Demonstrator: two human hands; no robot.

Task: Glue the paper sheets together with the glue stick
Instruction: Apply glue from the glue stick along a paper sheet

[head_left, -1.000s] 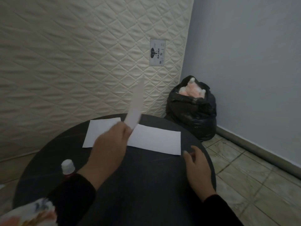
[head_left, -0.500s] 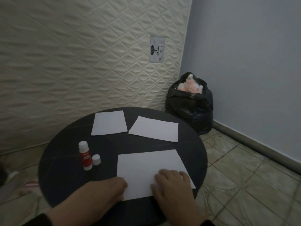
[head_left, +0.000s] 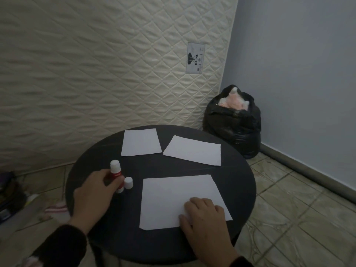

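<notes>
Fingers of my left hand (head_left: 94,193) curl round the glue stick (head_left: 116,175), which stands straight up with its white tip on top. Its small cap (head_left: 128,182) sits just to the right of them. My right hand (head_left: 204,218) lies flat on the near paper sheet (head_left: 177,195), further right, so I think the glue must travel that way.

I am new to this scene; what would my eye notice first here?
First, the three white sheets on the dark round table: the right hand presses the nearest sheet. At the table's left, the left hand grips the red glue stick, its cap beside it.
</notes>
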